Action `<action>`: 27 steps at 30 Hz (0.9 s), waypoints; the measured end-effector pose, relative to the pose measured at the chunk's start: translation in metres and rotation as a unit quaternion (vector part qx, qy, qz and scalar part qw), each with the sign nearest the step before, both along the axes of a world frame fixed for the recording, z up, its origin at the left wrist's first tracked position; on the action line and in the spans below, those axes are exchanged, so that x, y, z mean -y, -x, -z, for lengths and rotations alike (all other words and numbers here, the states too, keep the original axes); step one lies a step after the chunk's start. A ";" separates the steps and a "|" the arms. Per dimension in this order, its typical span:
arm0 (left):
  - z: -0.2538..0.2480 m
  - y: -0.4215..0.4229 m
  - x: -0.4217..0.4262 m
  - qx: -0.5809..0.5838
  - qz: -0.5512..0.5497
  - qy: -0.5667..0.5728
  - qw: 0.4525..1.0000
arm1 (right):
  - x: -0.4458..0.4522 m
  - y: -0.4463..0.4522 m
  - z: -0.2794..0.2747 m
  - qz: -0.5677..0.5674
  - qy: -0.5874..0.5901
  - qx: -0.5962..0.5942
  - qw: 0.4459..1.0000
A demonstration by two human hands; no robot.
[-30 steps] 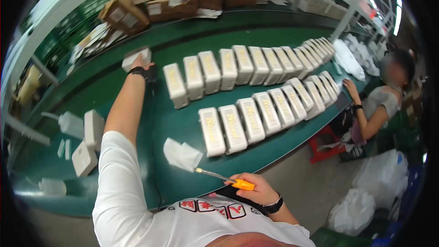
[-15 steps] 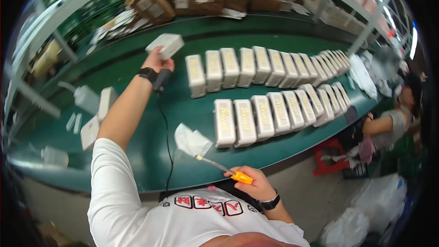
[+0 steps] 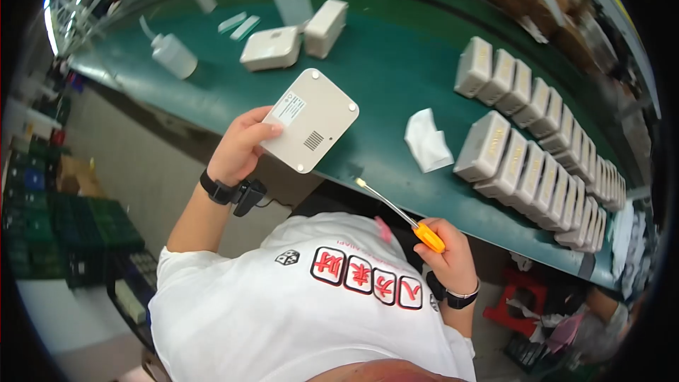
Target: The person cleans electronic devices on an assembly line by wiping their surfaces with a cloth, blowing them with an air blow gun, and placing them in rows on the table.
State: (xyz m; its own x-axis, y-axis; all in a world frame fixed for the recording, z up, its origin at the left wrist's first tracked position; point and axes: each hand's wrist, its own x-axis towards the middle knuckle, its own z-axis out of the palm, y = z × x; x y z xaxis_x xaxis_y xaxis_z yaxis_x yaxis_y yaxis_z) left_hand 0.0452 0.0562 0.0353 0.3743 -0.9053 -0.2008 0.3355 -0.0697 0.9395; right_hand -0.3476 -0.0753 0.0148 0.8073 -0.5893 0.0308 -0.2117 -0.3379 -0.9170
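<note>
My left hand (image 3: 244, 143) grips a white plastic device case (image 3: 318, 117) by its left edge, thumb on top. Its underside faces me, with a printed label, round pads near the corners and a patch of vent slots. In my right hand (image 3: 450, 251) is a screwdriver (image 3: 428, 237) with a yellow handle. Its metal shaft points up and left toward the case, and its pale tip is apart from it. A crumpled white cloth or tissue (image 3: 427, 140) lies on the green table (image 3: 368, 78) between the held case and the rows of cases.
Two rows of similar white cases (image 3: 488, 143) stand on the right. Two more cases (image 3: 272, 48) sit at the back left, near one squeeze bottle (image 3: 291, 0); another bottle (image 3: 173, 56) stands farther left. Small pale strips (image 3: 245, 27) lie nearby. A red stool (image 3: 516, 304) stands below right.
My left hand has brought the case from the far side of the table close to me, underside now showing. The view has turned left. The screwdriver stays in my right hand.
</note>
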 end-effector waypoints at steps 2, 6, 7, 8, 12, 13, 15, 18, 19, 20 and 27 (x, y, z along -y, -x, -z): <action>0.005 0.001 -0.039 0.015 -0.069 -0.014 0.997 | -0.005 -0.016 -0.003 -0.029 0.055 -0.055 0.997; 0.019 -0.004 -0.102 0.036 -0.129 -0.043 0.990 | -0.016 -0.045 -0.003 -0.064 0.151 -0.126 0.978; 0.019 -0.004 -0.112 0.041 -0.137 -0.052 0.988 | -0.019 -0.051 -0.002 -0.067 0.182 -0.126 0.973; 0.018 -0.004 -0.120 0.046 -0.142 -0.061 0.987 | -0.021 -0.058 -0.003 -0.067 0.186 -0.140 0.970; 0.020 -0.007 -0.140 0.088 -0.135 -0.098 0.982 | -0.027 -0.080 -0.007 -0.070 0.215 -0.193 0.955; 0.020 -0.008 -0.142 0.098 -0.136 -0.106 0.980 | -0.027 -0.085 -0.008 -0.085 0.219 -0.214 0.948; 0.021 -0.009 -0.149 0.127 -0.138 -0.129 0.974 | -0.027 -0.090 -0.008 -0.131 0.208 -0.209 0.946; 0.018 -0.008 -0.152 0.231 -0.138 -0.170 0.948 | -0.028 -0.095 -0.007 -0.113 0.207 -0.218 0.947; 0.015 -0.007 -0.151 0.290 -0.134 -0.191 0.928 | -0.028 -0.096 -0.007 -0.111 0.215 -0.213 0.946; 0.012 -0.006 -0.150 0.348 -0.127 -0.210 0.905 | -0.027 -0.097 -0.009 -0.132 0.207 -0.206 0.947; -0.013 0.006 -0.131 0.683 0.012 -0.237 0.690 | -0.022 -0.105 -0.018 -0.135 0.192 -0.188 0.954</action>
State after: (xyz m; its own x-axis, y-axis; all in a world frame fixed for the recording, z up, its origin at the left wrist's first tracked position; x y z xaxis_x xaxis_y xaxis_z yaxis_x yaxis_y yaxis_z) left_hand 0.0389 0.1870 0.0484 0.4941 -0.8680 0.0492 -0.8481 -0.4689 0.2466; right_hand -0.2422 -0.0528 0.0324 0.9245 -0.3623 -0.1184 -0.3586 -0.7220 -0.5917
